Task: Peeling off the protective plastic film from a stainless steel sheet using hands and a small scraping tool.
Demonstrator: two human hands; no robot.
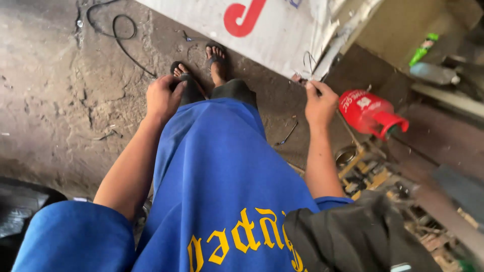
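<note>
A small thin object, too small to identify, is pinched in the right hand (319, 105) beside the red gas cylinder (369, 112), while the left hand (162, 96) is curled into an empty-looking fist, seemingly for balance.

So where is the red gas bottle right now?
In the head view the red gas bottle lies on its side on the floor, right of the person's right hand, below the white board.

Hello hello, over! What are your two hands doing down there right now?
Left hand closed in a fist, nothing seen in it. Right hand pinching the white board at its lower edge. Red gas cylinder lying close on the right.
</note>
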